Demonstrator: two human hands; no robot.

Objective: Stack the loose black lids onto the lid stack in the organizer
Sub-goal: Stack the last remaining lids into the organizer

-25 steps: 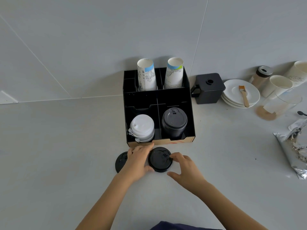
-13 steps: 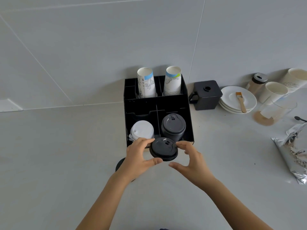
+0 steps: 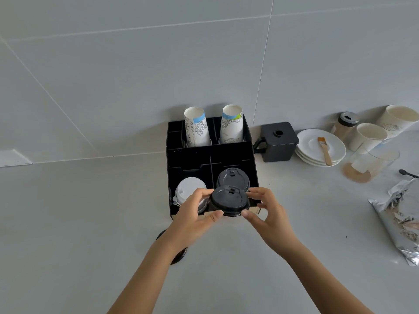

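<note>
A loose black lid (image 3: 229, 201) is held in the air just in front of the black organizer (image 3: 190, 158). My left hand (image 3: 195, 215) pinches its left rim and my right hand (image 3: 266, 211) pinches its right rim. Right behind it, the black lid stack (image 3: 233, 177) stands in the organizer's front right compartment. A white lid stack (image 3: 189, 191) fills the front left compartment. A second loose black lid (image 3: 179, 257) lies on the counter, mostly hidden under my left forearm.
Two paper cup stacks (image 3: 197, 128) stand in the organizer's back slots. To the right are a black box with a handle (image 3: 277, 141), white saucers with a brush (image 3: 320, 147), cups (image 3: 368, 135), a shaker jar (image 3: 344, 124) and a torn foil bag (image 3: 401, 223).
Both hands have lifted the black lid off the counter and carried it up and forward to the organizer's front edge. My right hand has closed onto its right rim.
</note>
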